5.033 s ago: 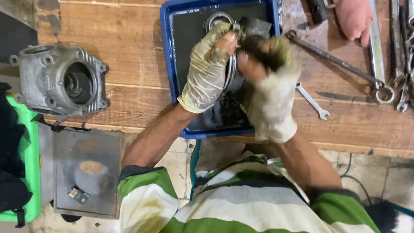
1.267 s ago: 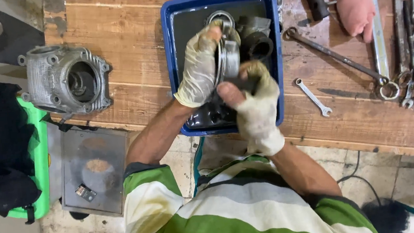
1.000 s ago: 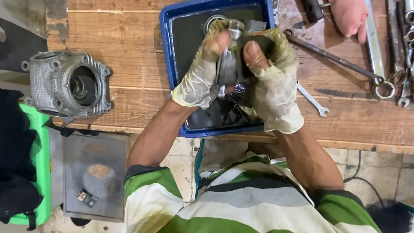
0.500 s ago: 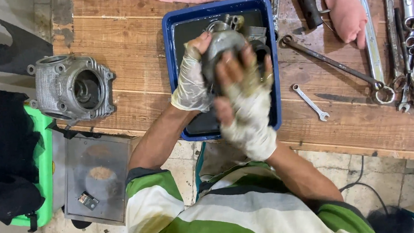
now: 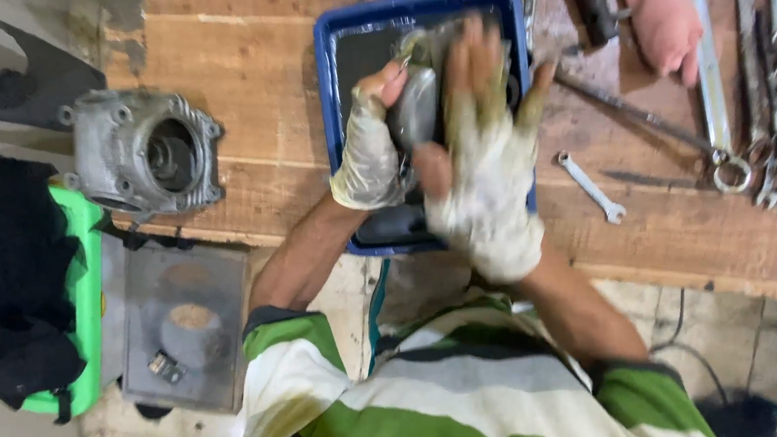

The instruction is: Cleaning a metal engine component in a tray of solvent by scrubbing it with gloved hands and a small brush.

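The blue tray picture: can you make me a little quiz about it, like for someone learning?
1. True or false: both hands wear dirty pale gloves.
2. What lies on the wooden bench left of the blue tray?
A. a grey metal engine part
B. a red bucket
C. a saw
3. Fill in: the left hand holds a dark round ___ over the tray.

Key:
1. True; the right hand is gloved too.
2. A, the grey metal engine part.
3. Part; it is too blurred to name.

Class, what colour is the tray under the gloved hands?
Blue tray, seen in the head view.
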